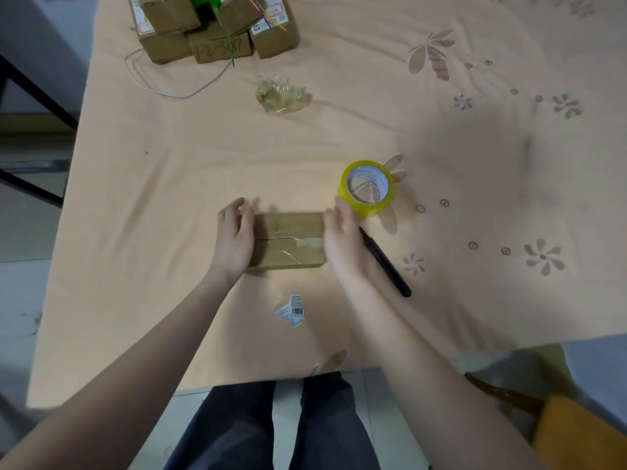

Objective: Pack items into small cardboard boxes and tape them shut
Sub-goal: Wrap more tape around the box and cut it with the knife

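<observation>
A small closed cardboard box [288,239] lies on the peach cloth near the middle, with clear tape across its seam. My left hand [234,239] presses flat against the box's left end, fingers straight. My right hand [342,239] presses flat against its right end. A yellow tape roll [368,188] lies just beyond my right fingertips. A black pen or knife [386,266] lies to the right of my right hand, partly hidden under it.
Several taped cardboard boxes [210,28] are stacked at the far left with a white cable [163,91] by them. A crumpled wad of clear tape [281,95] lies beyond the box. A barcode label scrap [291,310] lies near the table's front edge.
</observation>
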`<action>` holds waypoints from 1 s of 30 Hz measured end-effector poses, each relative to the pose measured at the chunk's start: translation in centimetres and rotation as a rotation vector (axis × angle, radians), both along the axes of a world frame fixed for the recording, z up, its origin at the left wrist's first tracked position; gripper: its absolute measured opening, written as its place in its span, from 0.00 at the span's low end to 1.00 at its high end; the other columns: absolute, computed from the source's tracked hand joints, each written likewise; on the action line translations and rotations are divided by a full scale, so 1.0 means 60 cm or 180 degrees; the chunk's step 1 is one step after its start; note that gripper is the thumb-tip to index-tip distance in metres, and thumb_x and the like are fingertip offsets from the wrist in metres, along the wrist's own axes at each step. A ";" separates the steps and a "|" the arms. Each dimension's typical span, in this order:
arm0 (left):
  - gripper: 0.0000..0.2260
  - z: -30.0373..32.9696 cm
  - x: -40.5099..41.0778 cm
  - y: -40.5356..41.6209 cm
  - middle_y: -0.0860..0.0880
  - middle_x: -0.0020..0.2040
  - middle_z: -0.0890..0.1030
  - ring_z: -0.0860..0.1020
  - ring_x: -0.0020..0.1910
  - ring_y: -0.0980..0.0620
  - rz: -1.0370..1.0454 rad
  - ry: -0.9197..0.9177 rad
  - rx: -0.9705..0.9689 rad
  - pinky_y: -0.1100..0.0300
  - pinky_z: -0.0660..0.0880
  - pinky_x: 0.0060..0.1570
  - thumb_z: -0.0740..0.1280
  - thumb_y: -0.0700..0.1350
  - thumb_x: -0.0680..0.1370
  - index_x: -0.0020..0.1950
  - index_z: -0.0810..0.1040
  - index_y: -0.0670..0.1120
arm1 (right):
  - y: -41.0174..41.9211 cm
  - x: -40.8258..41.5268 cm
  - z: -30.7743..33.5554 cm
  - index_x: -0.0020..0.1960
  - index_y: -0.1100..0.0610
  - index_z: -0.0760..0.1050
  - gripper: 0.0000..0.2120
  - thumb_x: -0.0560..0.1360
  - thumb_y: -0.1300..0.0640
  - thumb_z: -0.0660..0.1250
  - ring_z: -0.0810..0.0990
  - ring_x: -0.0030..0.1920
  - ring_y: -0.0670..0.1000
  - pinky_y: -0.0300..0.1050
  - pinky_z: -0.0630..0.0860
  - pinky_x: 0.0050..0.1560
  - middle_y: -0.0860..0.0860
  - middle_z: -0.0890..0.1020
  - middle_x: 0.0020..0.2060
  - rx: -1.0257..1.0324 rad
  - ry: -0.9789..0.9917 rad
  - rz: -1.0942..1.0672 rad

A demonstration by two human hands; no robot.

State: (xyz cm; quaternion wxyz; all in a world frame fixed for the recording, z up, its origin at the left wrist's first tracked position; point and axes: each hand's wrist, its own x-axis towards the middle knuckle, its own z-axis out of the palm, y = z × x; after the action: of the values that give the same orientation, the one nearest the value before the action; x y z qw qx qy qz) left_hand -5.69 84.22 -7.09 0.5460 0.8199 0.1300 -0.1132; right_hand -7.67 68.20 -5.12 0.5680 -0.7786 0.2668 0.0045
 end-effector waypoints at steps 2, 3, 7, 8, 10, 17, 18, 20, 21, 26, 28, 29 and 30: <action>0.22 0.000 -0.002 -0.006 0.50 0.72 0.62 0.62 0.71 0.55 -0.0115 0.0040 -0.0035 0.60 0.56 0.72 0.55 0.54 0.81 0.73 0.63 0.46 | 0.026 -0.011 -0.017 0.76 0.57 0.58 0.24 0.82 0.54 0.55 0.64 0.70 0.48 0.15 0.51 0.46 0.53 0.64 0.74 -0.0027 0.0296 0.0378; 0.23 0.000 -0.001 -0.008 0.50 0.73 0.61 0.61 0.72 0.55 -0.0142 0.0071 -0.0064 0.57 0.55 0.73 0.55 0.55 0.81 0.73 0.63 0.46 | 0.028 -0.011 -0.021 0.77 0.55 0.54 0.26 0.82 0.51 0.54 0.61 0.72 0.48 0.14 0.48 0.49 0.51 0.60 0.76 0.0039 0.0386 0.0472; 0.24 -0.006 0.002 -0.002 0.55 0.76 0.57 0.57 0.74 0.58 -0.0157 0.0194 -0.0259 0.57 0.53 0.74 0.56 0.55 0.81 0.76 0.59 0.48 | -0.006 -0.005 -0.030 0.75 0.55 0.58 0.25 0.81 0.47 0.54 0.69 0.67 0.54 0.48 0.63 0.65 0.53 0.72 0.67 -0.0560 0.0553 0.0609; 0.25 -0.008 0.002 0.000 0.55 0.76 0.56 0.57 0.74 0.58 -0.0148 0.0215 -0.0308 0.57 0.53 0.74 0.57 0.54 0.81 0.76 0.58 0.48 | -0.012 -0.006 -0.034 0.74 0.57 0.61 0.24 0.81 0.48 0.55 0.71 0.65 0.55 0.50 0.65 0.63 0.55 0.74 0.64 -0.0571 0.0485 0.0646; 0.26 -0.012 0.002 0.003 0.55 0.76 0.55 0.56 0.74 0.58 -0.0187 0.0196 -0.0300 0.59 0.52 0.74 0.59 0.52 0.81 0.77 0.56 0.48 | -0.004 -0.009 -0.038 0.77 0.56 0.55 0.26 0.82 0.49 0.54 0.63 0.73 0.51 0.45 0.59 0.71 0.52 0.67 0.72 -0.0076 0.0474 0.0766; 0.27 -0.013 -0.003 -0.015 0.44 0.78 0.45 0.42 0.77 0.46 -0.1031 -0.0466 0.1877 0.48 0.43 0.73 0.53 0.54 0.82 0.78 0.49 0.46 | 0.028 -0.005 -0.041 0.78 0.56 0.48 0.28 0.82 0.51 0.54 0.51 0.76 0.52 0.34 0.48 0.68 0.55 0.53 0.77 -0.0490 0.0355 0.0905; 0.26 -0.011 -0.003 -0.019 0.45 0.78 0.45 0.41 0.77 0.46 -0.1099 -0.0636 0.2207 0.46 0.42 0.73 0.50 0.53 0.82 0.78 0.48 0.46 | 0.034 -0.004 -0.039 0.77 0.57 0.52 0.26 0.82 0.52 0.54 0.52 0.76 0.54 0.39 0.49 0.70 0.57 0.55 0.76 -0.0888 0.0215 0.0936; 0.24 -0.008 0.002 -0.027 0.47 0.79 0.47 0.42 0.77 0.48 -0.1206 -0.0929 0.2498 0.45 0.41 0.73 0.48 0.51 0.83 0.78 0.50 0.46 | 0.040 0.003 -0.040 0.75 0.59 0.60 0.23 0.82 0.53 0.54 0.56 0.75 0.57 0.46 0.54 0.71 0.58 0.60 0.74 -0.1857 -0.0022 0.1171; 0.24 -0.007 0.006 -0.031 0.48 0.79 0.48 0.42 0.77 0.49 -0.1280 -0.1003 0.2572 0.45 0.40 0.73 0.47 0.50 0.83 0.78 0.50 0.46 | 0.040 0.011 -0.041 0.73 0.59 0.63 0.21 0.82 0.53 0.54 0.59 0.74 0.57 0.48 0.56 0.70 0.58 0.62 0.73 -0.2195 -0.0080 0.1298; 0.23 -0.022 0.040 -0.036 0.49 0.78 0.50 0.43 0.77 0.50 -0.1389 -0.0818 0.2730 0.46 0.40 0.73 0.45 0.51 0.83 0.78 0.50 0.46 | 0.048 0.057 -0.053 0.64 0.55 0.72 0.19 0.83 0.50 0.49 0.68 0.67 0.53 0.48 0.63 0.65 0.51 0.75 0.64 -0.2810 0.0019 0.1743; 0.23 -0.034 0.044 -0.037 0.49 0.78 0.54 0.47 0.77 0.49 -0.1444 -0.0708 0.2733 0.46 0.42 0.73 0.45 0.51 0.83 0.77 0.54 0.46 | 0.050 0.060 -0.063 0.63 0.54 0.73 0.21 0.83 0.49 0.45 0.71 0.64 0.52 0.48 0.64 0.62 0.49 0.78 0.61 -0.3024 0.0110 0.1889; 0.22 -0.038 0.044 -0.038 0.49 0.77 0.59 0.51 0.77 0.49 -0.1438 -0.0725 0.2728 0.46 0.46 0.72 0.46 0.51 0.83 0.76 0.58 0.46 | 0.051 0.059 -0.067 0.62 0.54 0.74 0.22 0.83 0.49 0.44 0.71 0.63 0.52 0.48 0.64 0.61 0.49 0.78 0.60 -0.3099 0.0126 0.1917; 0.20 -0.041 0.043 -0.038 0.48 0.74 0.65 0.58 0.75 0.47 -0.1402 -0.0799 0.2739 0.46 0.53 0.70 0.47 0.50 0.83 0.73 0.64 0.47 | 0.051 0.057 -0.068 0.62 0.54 0.74 0.24 0.83 0.49 0.42 0.72 0.63 0.52 0.48 0.64 0.60 0.50 0.79 0.59 -0.3149 0.0150 0.1907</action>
State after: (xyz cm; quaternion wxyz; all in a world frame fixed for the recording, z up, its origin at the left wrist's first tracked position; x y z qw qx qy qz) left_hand -3.09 81.94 -9.54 0.1327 0.9861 -0.0781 -0.0623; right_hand -4.26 71.28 -9.22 0.1044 -0.9927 0.0176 0.0572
